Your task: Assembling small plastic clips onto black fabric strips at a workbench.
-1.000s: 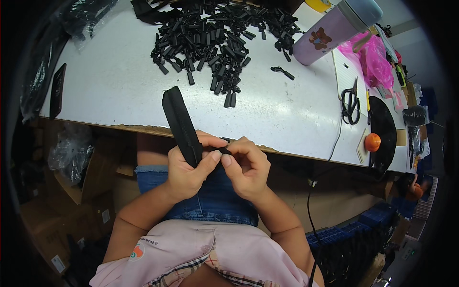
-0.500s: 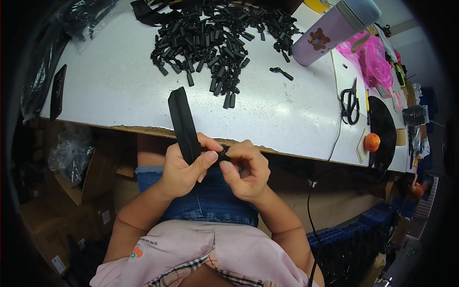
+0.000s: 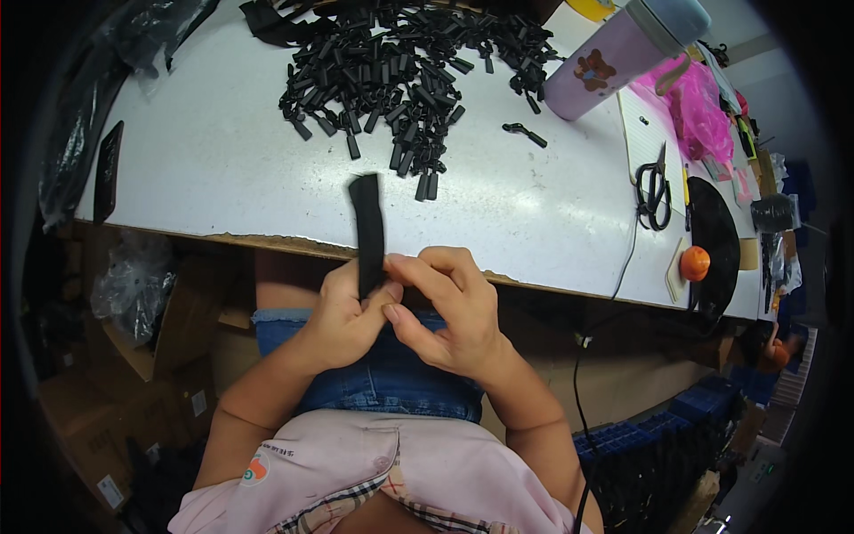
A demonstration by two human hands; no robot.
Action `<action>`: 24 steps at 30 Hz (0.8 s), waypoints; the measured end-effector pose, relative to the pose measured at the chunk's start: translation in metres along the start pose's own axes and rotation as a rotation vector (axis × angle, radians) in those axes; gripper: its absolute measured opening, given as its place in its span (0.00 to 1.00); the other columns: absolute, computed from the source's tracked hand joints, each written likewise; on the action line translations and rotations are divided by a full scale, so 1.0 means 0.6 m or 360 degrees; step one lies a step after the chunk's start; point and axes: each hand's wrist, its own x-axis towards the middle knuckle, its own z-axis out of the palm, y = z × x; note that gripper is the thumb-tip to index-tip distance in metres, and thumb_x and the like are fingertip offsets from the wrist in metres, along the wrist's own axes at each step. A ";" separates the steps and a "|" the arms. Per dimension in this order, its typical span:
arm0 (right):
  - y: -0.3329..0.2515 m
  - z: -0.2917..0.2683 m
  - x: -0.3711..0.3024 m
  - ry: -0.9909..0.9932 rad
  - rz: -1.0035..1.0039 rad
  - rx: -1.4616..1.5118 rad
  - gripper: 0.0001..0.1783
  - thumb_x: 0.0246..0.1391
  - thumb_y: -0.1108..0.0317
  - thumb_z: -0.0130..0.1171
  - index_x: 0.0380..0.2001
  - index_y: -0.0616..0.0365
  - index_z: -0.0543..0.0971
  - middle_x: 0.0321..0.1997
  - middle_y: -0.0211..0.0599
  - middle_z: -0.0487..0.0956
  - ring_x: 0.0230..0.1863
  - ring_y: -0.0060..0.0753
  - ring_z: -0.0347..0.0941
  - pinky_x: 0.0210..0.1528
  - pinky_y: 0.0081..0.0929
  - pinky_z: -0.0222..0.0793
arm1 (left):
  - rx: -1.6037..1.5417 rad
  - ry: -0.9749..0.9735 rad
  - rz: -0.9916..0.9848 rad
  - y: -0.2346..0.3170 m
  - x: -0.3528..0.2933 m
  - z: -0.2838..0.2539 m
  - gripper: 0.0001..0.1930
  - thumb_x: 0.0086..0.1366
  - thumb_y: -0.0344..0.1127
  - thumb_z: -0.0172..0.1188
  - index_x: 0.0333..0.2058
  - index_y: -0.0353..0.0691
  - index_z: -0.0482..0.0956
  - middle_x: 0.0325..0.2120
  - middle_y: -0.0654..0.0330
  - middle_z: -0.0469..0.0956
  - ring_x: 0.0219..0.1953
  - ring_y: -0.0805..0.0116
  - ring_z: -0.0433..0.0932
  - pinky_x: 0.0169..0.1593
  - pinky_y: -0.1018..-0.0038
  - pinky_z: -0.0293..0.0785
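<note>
My left hand [image 3: 342,316] is closed on the lower end of a black zipper strip [image 3: 368,227], which stands up past the table's front edge and is slightly blurred. My right hand [image 3: 454,311] meets it from the right, with bent index finger and thumb against the left fingertips. Whatever lies between those fingers is hidden. Both hands are above my lap, just short of the table edge. Beyond them a large heap of black zipper sliders with pulls [image 3: 391,80] covers the back of the table. One loose zipper slider [image 3: 525,134] lies apart, right of the heap.
A lilac bottle [image 3: 592,67] leans in view at the back right of the white table [image 3: 222,169]. Black scissors [image 3: 654,191], a notepad, an orange fruit [image 3: 695,263] and a pink plastic bag [image 3: 698,116] are at the right. A dark phone-like slab [image 3: 108,173] lies far left.
The zipper strip has swung to the right and now stands more upright. My right hand has moved left against the left one, and the small black piece between my fingers is now hidden.
</note>
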 end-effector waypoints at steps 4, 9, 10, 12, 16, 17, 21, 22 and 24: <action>0.008 -0.009 0.002 -0.0203 -0.0062 0.0026 0.11 0.38 0.78 0.59 0.30 0.63 0.73 0.28 0.36 0.69 0.21 0.21 0.66 0.21 0.16 0.62 | 0.0060 -0.0174 0.0127 0.001 0.000 -0.001 0.07 0.53 0.24 0.51 0.32 0.32 0.70 0.23 0.63 0.69 0.23 0.81 0.65 0.27 0.82 0.64; 0.004 -0.022 -0.006 -0.0234 0.0530 0.0642 0.05 0.43 0.78 0.56 0.26 0.64 0.72 0.25 0.32 0.69 0.21 0.15 0.63 0.21 0.11 0.58 | -0.0440 -0.0041 -0.0179 0.008 -0.009 -0.003 0.09 0.54 0.26 0.55 0.34 0.33 0.68 0.23 0.62 0.70 0.25 0.81 0.68 0.25 0.85 0.68; 0.002 -0.020 -0.007 -0.0191 0.0702 0.0903 0.02 0.46 0.78 0.54 0.26 0.65 0.72 0.25 0.31 0.69 0.21 0.13 0.61 0.21 0.10 0.55 | -0.0499 0.0014 -0.0014 0.006 -0.008 0.000 0.09 0.55 0.26 0.55 0.35 0.32 0.67 0.24 0.61 0.70 0.24 0.79 0.70 0.25 0.83 0.72; 0.000 -0.016 -0.007 -0.0201 0.0753 0.0953 0.02 0.48 0.76 0.53 0.25 0.64 0.71 0.24 0.32 0.70 0.19 0.14 0.62 0.19 0.10 0.57 | -0.0565 0.0005 0.0063 0.002 -0.006 0.001 0.09 0.55 0.26 0.54 0.35 0.32 0.67 0.25 0.60 0.70 0.22 0.78 0.70 0.24 0.82 0.72; 0.002 -0.006 -0.006 -0.0184 0.0799 0.1194 0.04 0.51 0.74 0.51 0.26 0.65 0.70 0.23 0.32 0.71 0.18 0.15 0.65 0.17 0.11 0.58 | -0.0525 0.0093 0.0202 -0.003 -0.008 0.004 0.06 0.56 0.24 0.53 0.33 0.32 0.68 0.24 0.59 0.70 0.20 0.77 0.70 0.21 0.81 0.71; 0.003 -0.004 -0.006 -0.0158 0.0800 0.1219 0.04 0.51 0.74 0.51 0.26 0.65 0.70 0.23 0.32 0.71 0.18 0.15 0.65 0.17 0.11 0.58 | -0.0422 0.0129 0.0280 -0.003 -0.010 0.005 0.06 0.56 0.24 0.53 0.33 0.32 0.68 0.24 0.59 0.70 0.20 0.77 0.70 0.21 0.81 0.71; 0.004 -0.002 0.007 -0.0312 0.1361 0.1728 0.05 0.51 0.74 0.49 0.28 0.66 0.69 0.21 0.33 0.70 0.17 0.19 0.66 0.17 0.16 0.61 | 0.0207 0.0130 0.0762 -0.001 -0.012 -0.001 0.07 0.57 0.27 0.53 0.33 0.32 0.68 0.25 0.59 0.69 0.21 0.76 0.71 0.25 0.81 0.71; 0.005 -0.002 0.016 -0.0374 0.1399 0.1655 0.04 0.50 0.75 0.49 0.29 0.66 0.70 0.21 0.34 0.70 0.16 0.22 0.66 0.17 0.17 0.62 | -0.0118 0.0176 0.0573 0.000 -0.011 -0.001 0.08 0.58 0.29 0.53 0.34 0.32 0.67 0.25 0.58 0.70 0.22 0.75 0.71 0.26 0.80 0.72; 0.016 -0.003 0.048 -0.0257 0.0754 0.0765 0.05 0.47 0.77 0.50 0.30 0.66 0.70 0.22 0.36 0.70 0.18 0.27 0.66 0.18 0.20 0.63 | -0.0615 0.0147 0.0146 0.003 -0.007 -0.003 0.10 0.60 0.33 0.51 0.35 0.32 0.66 0.25 0.57 0.70 0.22 0.73 0.71 0.27 0.78 0.73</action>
